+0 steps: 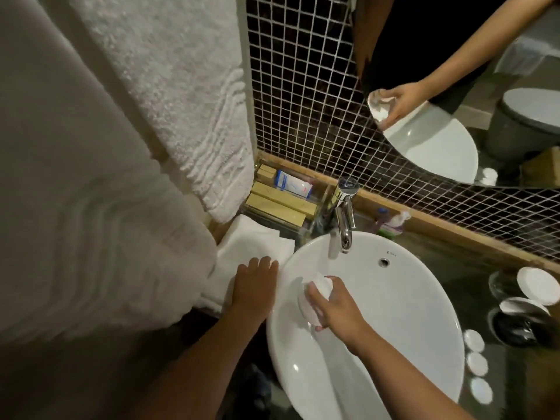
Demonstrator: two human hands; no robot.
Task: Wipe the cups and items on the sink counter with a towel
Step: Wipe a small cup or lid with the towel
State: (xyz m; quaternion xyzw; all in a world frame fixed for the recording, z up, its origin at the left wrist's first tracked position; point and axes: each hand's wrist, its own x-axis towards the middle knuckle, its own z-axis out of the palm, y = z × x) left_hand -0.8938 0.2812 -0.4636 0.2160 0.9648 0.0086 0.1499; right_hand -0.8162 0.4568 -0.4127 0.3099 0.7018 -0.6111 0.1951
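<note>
My right hand (338, 309) is closed around a cup (318, 291) with a white cover and holds it tilted over the left part of the white basin (409, 316). My left hand (254, 286) lies flat, fingers apart, on a folded white towel (251, 242) on the counter left of the basin. Two more covered cups (535, 286) (521, 324) stand on the dark counter at the far right, with three small round white caps (474, 341) in front of them. The mirror (448, 137) reflects my hand with the cup.
A chrome faucet (345, 213) rises behind the basin. A clear tray of small boxes (278, 204) sits in the back left corner. Large white towels (181, 86) hang along the left. Small toiletries (391, 221) lie by the tiled wall.
</note>
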